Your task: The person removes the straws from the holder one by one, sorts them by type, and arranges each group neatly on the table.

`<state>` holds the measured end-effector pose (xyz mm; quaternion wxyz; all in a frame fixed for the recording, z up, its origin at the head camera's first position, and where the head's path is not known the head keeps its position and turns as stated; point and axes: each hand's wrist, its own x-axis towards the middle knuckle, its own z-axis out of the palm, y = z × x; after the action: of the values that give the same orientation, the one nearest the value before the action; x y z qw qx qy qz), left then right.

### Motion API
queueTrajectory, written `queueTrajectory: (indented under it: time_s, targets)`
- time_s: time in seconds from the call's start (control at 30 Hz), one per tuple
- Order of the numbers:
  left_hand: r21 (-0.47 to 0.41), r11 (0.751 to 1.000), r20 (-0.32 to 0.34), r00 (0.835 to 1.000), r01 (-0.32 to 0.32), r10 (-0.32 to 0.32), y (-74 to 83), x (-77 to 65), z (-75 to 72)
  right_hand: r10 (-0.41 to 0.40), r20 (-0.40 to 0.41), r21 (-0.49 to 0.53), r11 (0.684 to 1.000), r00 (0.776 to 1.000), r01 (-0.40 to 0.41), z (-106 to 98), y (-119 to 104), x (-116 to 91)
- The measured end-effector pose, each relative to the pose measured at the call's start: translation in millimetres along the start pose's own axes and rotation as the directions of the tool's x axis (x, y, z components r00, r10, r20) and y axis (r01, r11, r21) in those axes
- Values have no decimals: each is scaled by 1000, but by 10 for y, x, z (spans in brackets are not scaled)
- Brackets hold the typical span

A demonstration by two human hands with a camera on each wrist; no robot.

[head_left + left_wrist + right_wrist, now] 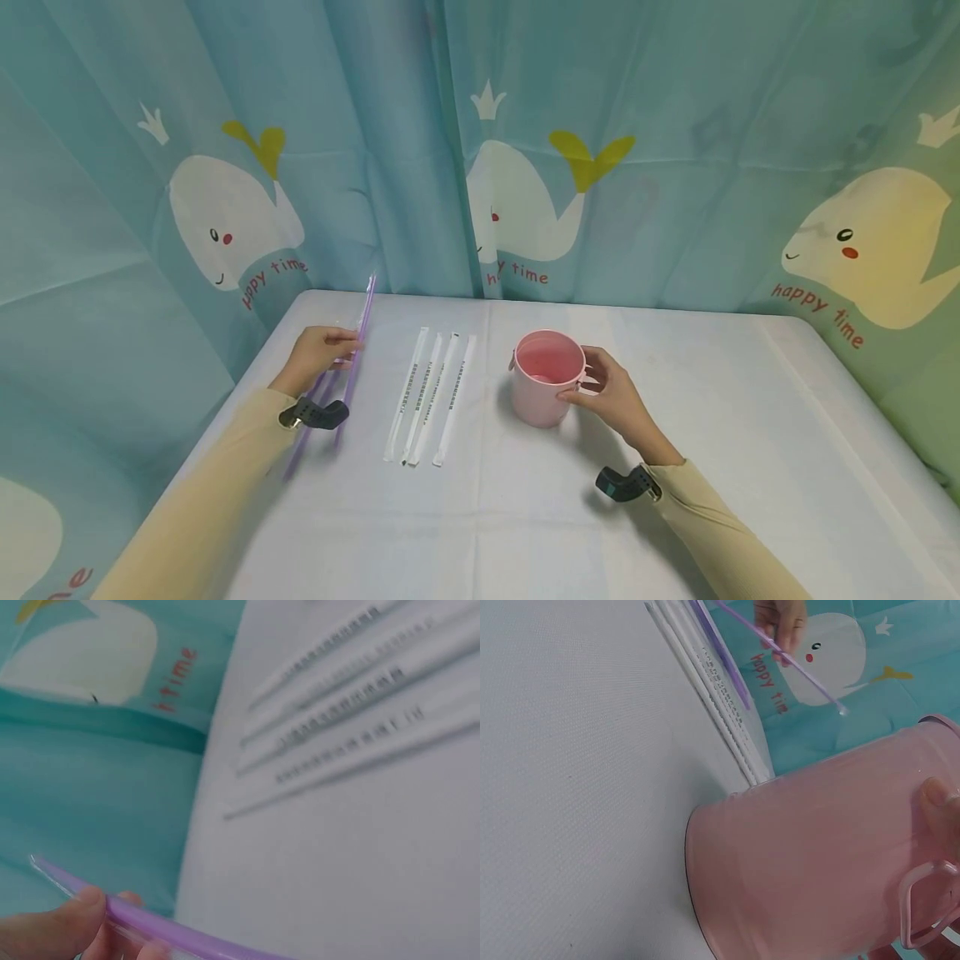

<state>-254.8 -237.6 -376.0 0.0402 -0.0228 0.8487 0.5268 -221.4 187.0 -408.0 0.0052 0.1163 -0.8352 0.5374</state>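
Note:
My left hand (318,354) pinches a purple straw (365,312) in a clear wrapper between thumb and fingers, raised above the table's left side. In the left wrist view the thumb presses on the straw (157,924) near one end. A second purple straw (727,664) lies on the table below it, partly hidden by the left hand and wrist. At the right, my right hand (611,396) grips a small pink bucket (536,404) by its right side near the rim. The bucket is upright, and its visible inside holds nothing. Whether its base touches the table I cannot tell.
Several white paper-wrapped straws (454,400) lie side by side between the hands, roughly parallel. A white cloth covers the table (480,533). Behind and beside it hangs a blue-green curtain (390,150) with whale prints, close to the table's far edge.

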Motion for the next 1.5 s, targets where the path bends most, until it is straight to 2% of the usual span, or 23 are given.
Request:
queueTrajectory:
  time_s: [0.23, 0.5, 0.7, 1.0, 1.27, 1.37, 1.5]
  targets:
    - [-11, 1000, -27, 999, 26, -26, -189, 26, 20, -1, 0, 17, 1000, 1000, 1, -1, 10, -7]
    - [111, 991, -12, 997, 75, -74, -309, -11, 54, 1, -1, 10, 1000, 1000, -1, 8, -11, 2]
    - [142, 983, -23, 993, 116, -114, -392, -9, 88, -8, 0, 13, 1000, 1000, 8, 12, 12, 4]
    - [247, 964, -54, 995, 98, -87, -360, -28, 116, 21, -5, 8, 1000, 1000, -21, 8, -10, 2]
    - [206, 974, -60, 995, 93, -82, -371, -43, 119, 2, 0, 17, 1000, 1000, -2, 17, 13, 23]
    - [289, 955, -79, 996, 68, -47, -384, -44, 127, 4, 1, 10, 1000, 1000, -4, 14, 19, 19]
    - [417, 909, -88, 996, 29, 9, -388, -47, 150, 9, 2, 10, 1000, 1000, -9, 12, 20, 18]
